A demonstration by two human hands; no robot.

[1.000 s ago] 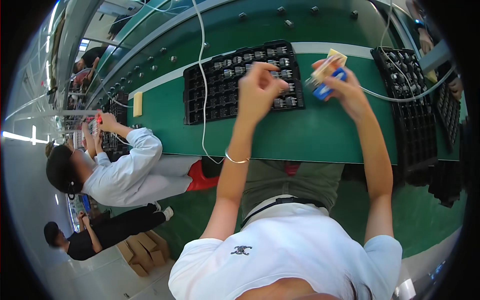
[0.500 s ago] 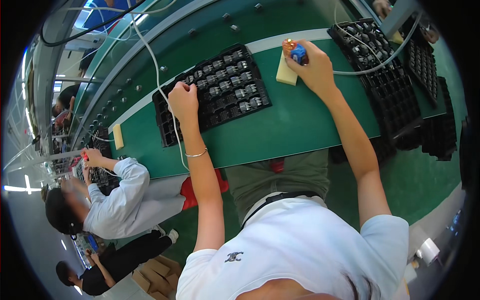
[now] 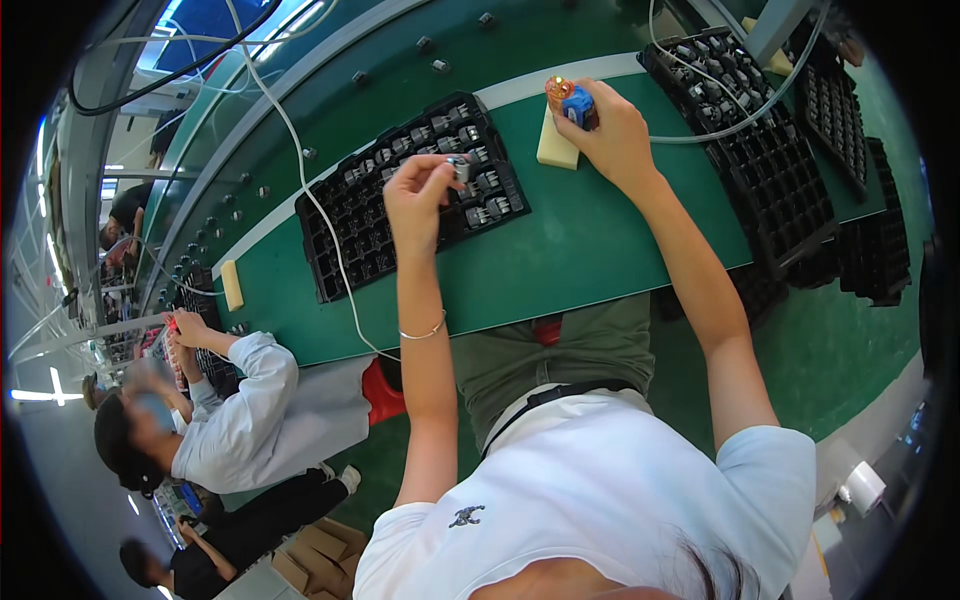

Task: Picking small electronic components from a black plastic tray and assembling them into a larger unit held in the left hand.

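Note:
My left hand (image 3: 416, 200) is raised above a black compartment tray (image 3: 325, 270), pinching a small silvery metal part (image 3: 459, 168) between thumb and fingertips. Rows of similar metal parts (image 3: 485, 183) sit in the tray's compartments, mostly toward its right and far side. My right hand (image 3: 612, 135) grips a small orange and blue device (image 3: 574, 102), whose orange end glows. Just below the device, a pale yellow block (image 3: 556, 148) lies on the green table (image 3: 600, 235). A white cable (image 3: 325, 215) crosses the tray's left part.
Another black tray (image 3: 765, 180) with metal parts stands at the right, with a pale hose (image 3: 740, 130) running across it. Small metal parts (image 3: 440, 66) are scattered on the green surface (image 3: 560, 40) beyond the table. To the left, a co-worker (image 3: 235, 400) is at the same table.
My left hand has moved right across the tray, and the metal part now shows in its fingers. My right hand still holds the device near the yellow block.

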